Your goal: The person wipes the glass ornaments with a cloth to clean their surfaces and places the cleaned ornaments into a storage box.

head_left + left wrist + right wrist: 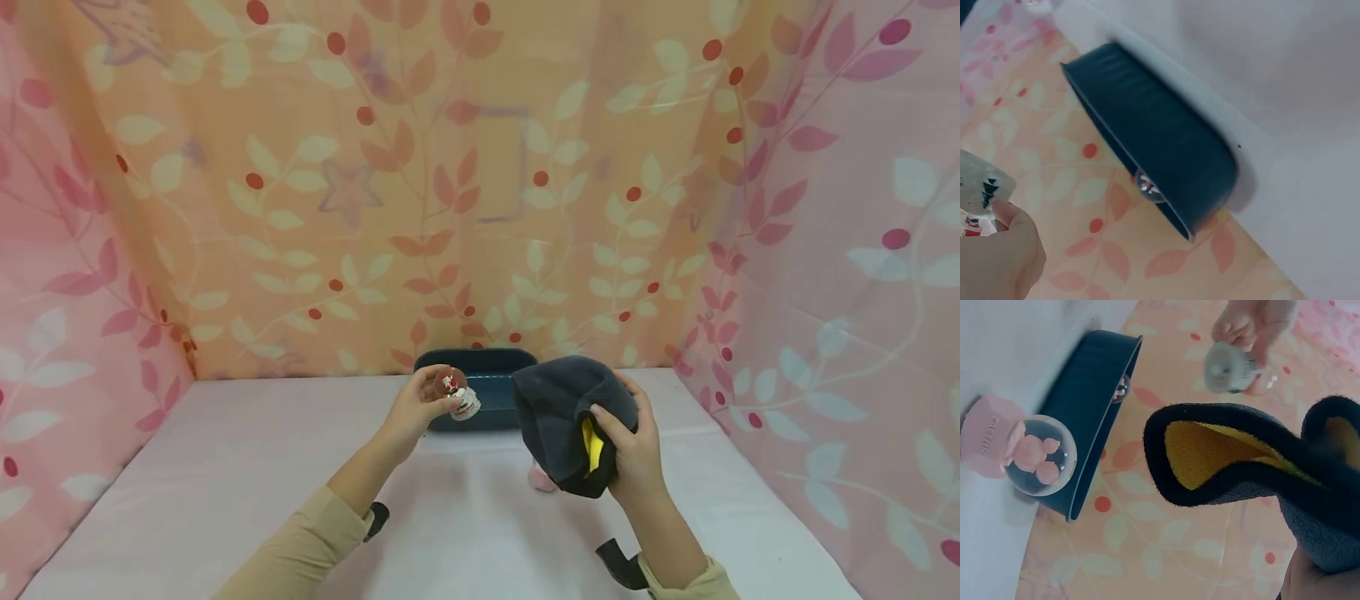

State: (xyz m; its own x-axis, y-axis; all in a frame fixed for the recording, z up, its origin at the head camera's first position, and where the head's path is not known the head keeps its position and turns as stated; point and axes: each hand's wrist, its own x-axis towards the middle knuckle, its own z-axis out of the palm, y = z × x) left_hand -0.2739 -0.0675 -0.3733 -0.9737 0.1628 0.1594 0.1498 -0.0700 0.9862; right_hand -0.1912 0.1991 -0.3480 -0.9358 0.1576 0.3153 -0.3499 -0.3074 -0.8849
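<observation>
My left hand (411, 410) pinches a small snow globe (467, 405) with a white base and a red-and-white figure inside. In the right wrist view the base (1222, 367) of this globe faces the camera. My right hand (637, 454) grips a folded cloth (555, 412), dark grey outside and yellow inside. The cloth hangs apart from the globe, to its right. A pink snow globe (1030, 453) marked CACTUS stands on the table, mostly hidden behind the cloth in the head view.
At the back of the table is a dark blue bin (495, 400). Another clear globe (1147, 184) shows at its rim. White cloth covers the table (285, 442), and leaf-patterned curtains (420, 183) enclose it at the back and sides. Black straps (621, 567) hang near both wrists.
</observation>
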